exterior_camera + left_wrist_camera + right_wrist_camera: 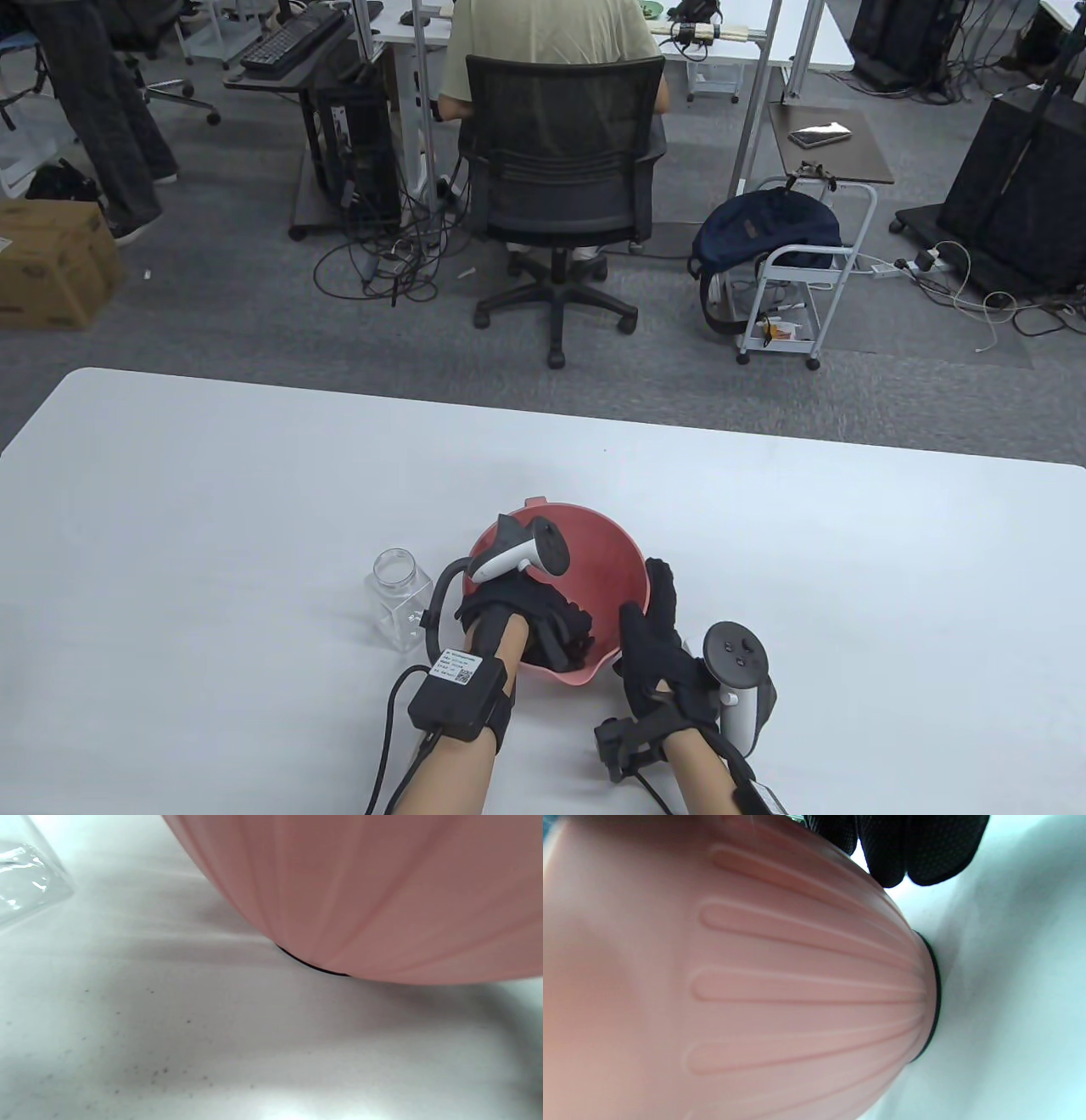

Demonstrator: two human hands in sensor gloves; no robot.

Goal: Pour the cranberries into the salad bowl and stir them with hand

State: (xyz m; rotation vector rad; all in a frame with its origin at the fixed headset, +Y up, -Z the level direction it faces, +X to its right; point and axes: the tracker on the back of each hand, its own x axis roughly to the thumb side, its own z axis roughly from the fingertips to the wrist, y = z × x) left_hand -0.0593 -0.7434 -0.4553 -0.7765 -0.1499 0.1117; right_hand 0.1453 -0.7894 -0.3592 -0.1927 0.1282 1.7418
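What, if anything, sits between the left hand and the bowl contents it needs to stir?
Nothing visible. The left hand is already down inside the salad bowl; the right hand rests on its outer wall, and the jar stands apart beside it.

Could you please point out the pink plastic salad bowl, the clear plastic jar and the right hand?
Pink plastic salad bowl (607, 564): table view, bare inner wall.
Clear plastic jar (397, 598): table view, its side.
Right hand (657, 649): table view, the glove's back.

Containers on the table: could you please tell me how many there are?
2. A pink bowl sits near the front edge, with the left hand inside it and the right hand against its right side. A clear jar stands upright just left of the bowl.
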